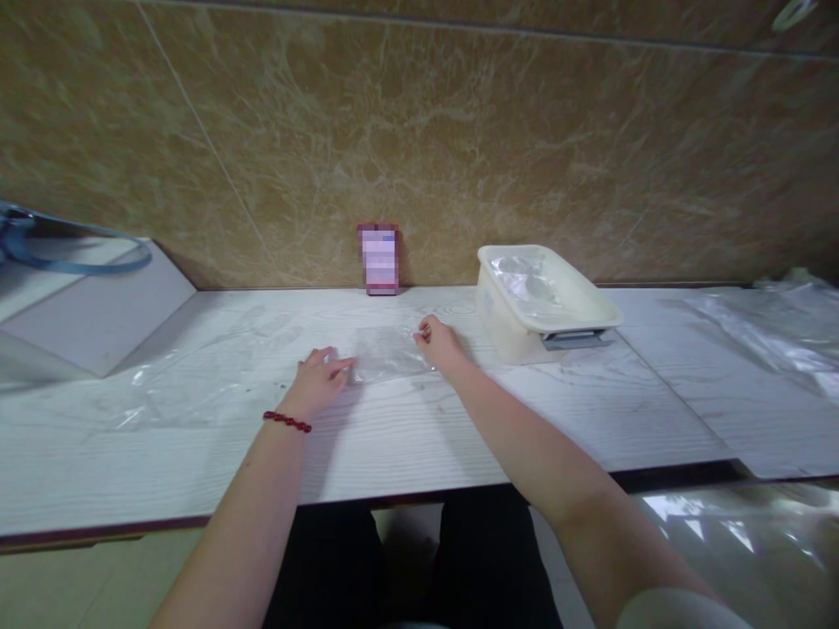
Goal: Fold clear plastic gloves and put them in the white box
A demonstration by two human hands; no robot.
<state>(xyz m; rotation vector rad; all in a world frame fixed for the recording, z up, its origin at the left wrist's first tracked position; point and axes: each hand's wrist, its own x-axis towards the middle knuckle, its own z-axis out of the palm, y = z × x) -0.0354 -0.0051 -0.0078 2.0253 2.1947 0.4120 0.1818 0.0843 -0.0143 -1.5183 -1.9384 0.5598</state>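
A small clear plastic bag [386, 354] lies flat on the white wood-grain table between my hands. My right hand [440, 342] pinches its right side near the upper corner, fingers curled together. At the left edge of the bag, my left hand [318, 380] rests low over the table with its fingers apart and the index finger stretched toward the plastic. A dark red bead bracelet [287, 422] circles the left wrist.
A white plastic bin [515, 336] with clear bags inside stands right of my hands. A phone [379, 260] leans on the marbled wall. Clear plastic sheeting [190, 376] lies left, more plastic [780, 323] far right. A white box [98, 306] sits at the left.
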